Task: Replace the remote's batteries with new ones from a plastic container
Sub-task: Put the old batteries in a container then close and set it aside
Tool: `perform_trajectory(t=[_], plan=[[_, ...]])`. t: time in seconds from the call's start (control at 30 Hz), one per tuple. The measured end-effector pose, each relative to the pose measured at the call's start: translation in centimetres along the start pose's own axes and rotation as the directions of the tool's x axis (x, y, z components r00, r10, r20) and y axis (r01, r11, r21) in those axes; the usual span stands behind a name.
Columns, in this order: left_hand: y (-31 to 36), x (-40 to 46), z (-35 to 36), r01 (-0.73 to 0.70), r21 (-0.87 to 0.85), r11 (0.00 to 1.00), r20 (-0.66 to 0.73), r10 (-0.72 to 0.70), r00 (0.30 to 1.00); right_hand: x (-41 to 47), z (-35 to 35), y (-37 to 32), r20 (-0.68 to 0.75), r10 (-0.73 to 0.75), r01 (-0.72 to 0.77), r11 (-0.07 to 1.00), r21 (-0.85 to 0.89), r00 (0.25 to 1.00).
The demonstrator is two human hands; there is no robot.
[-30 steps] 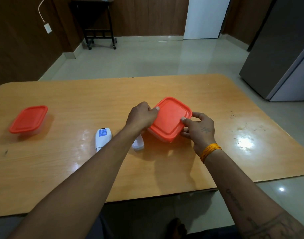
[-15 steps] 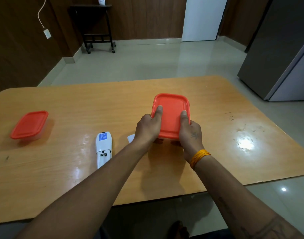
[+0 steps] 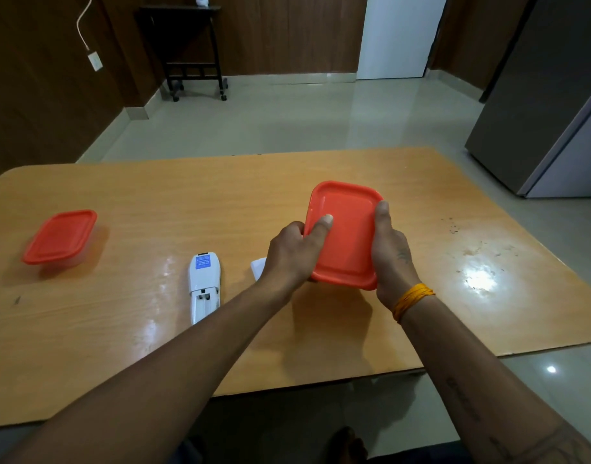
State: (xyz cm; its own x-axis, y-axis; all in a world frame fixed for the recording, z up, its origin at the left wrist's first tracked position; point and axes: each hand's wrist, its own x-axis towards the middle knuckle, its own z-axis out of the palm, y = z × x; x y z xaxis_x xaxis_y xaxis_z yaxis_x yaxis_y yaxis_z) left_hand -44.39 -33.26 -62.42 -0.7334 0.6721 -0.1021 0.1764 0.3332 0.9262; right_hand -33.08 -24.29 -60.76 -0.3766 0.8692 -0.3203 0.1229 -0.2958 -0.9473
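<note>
- An orange-lidded plastic container [image 3: 346, 234] is gripped above the bench [image 3: 153, 202] at centre right, the left hand [image 3: 295, 254] and right hand [image 3: 392, 256] being curled round its sides; its contents are hidden.
- At 9 o'clock of it a white remote [image 3: 204, 284] is laid face down, battery bay uncovered; its blue label cannot be read.
- A white cover piece [image 3: 258, 267] lies between them.
- A second orange-lidded container [image 3: 60, 236] is set far at 9 o'clock.

Your red-lidded container [image 3: 346, 236] sits lidded, tilted toward you above the worktop. Your white remote [image 3: 204, 286] lies face down, battery bay open; its cover [image 3: 258, 267] just beside.
</note>
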Motion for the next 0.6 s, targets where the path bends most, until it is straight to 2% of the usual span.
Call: perform_trajectory(t=[0.23, 0.4, 0.6], plan=[[0.6, 1.9, -2.0, 0.0, -0.196, 0.981, -0.042, -0.009, 0.999, -1.0, 1.2, 0.4, 0.115, 0.015, -0.012, 1.0, -0.028, 0.993], [0.2, 2.5, -2.0, 0.001, -0.29, 0.957, -0.04, -0.014, 0.999, -1.1, 1.6, 0.2, 0.085, 0.009, -0.009, 1.0, 0.0, 0.996], [0.4, 2.3, -2.6, -0.032, -0.226, 0.974, -0.065, 0.017, 0.998, -0.8, 1.4, 0.4, 0.117, 0.003, -0.004, 1.0, 0.0, 0.993]])
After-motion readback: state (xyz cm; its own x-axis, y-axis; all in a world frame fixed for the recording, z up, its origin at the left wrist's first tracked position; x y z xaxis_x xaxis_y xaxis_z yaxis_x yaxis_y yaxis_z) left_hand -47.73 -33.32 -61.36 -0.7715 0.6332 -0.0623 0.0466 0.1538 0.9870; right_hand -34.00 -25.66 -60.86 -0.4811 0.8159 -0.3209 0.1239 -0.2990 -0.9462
